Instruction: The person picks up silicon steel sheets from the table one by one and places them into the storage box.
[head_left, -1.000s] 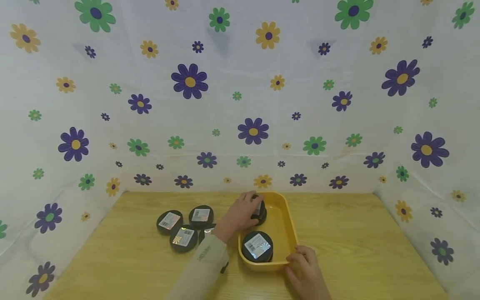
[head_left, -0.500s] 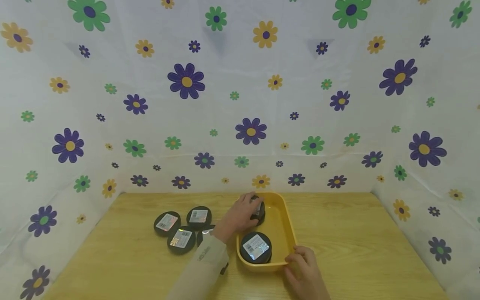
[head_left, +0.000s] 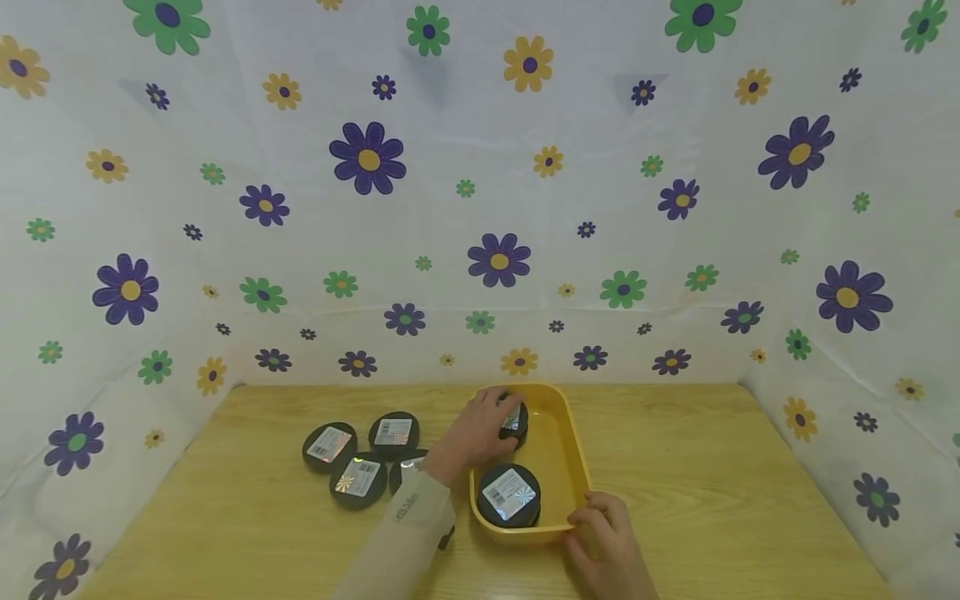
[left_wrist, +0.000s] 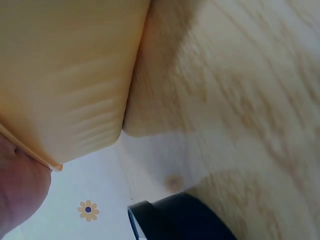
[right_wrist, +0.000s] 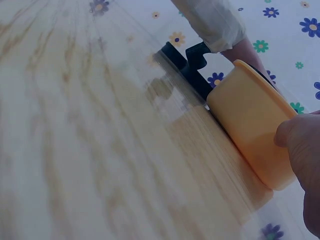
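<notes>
My left hand [head_left: 480,429] grips a round black container [head_left: 513,419] with a shiny label, at the far left corner of the yellow tray [head_left: 555,458]. Fingers lie over its far side and the thumb is at its near side. Another labelled black container [head_left: 509,495] sits in the tray's near left corner, apparently stacked on one below. With thumb and fingers my right hand [head_left: 611,542] pinches the tray's near right corner. In the right wrist view the thumb overlaps the tray's outer wall [right_wrist: 250,122]. The left wrist view shows mostly the tray's side [left_wrist: 75,85].
Left of the tray, several more round black containers [head_left: 358,481] lie label up on the wooden table [head_left: 697,483]. The left forearm [head_left: 408,533] partly covers one [head_left: 405,471]. A flowered cloth [head_left: 450,225] hangs behind and at both sides.
The container under my left hand has settled slightly lower, lining up over what is beneath it. My right hand stays on the tray corner. The head view has shifted slightly.
</notes>
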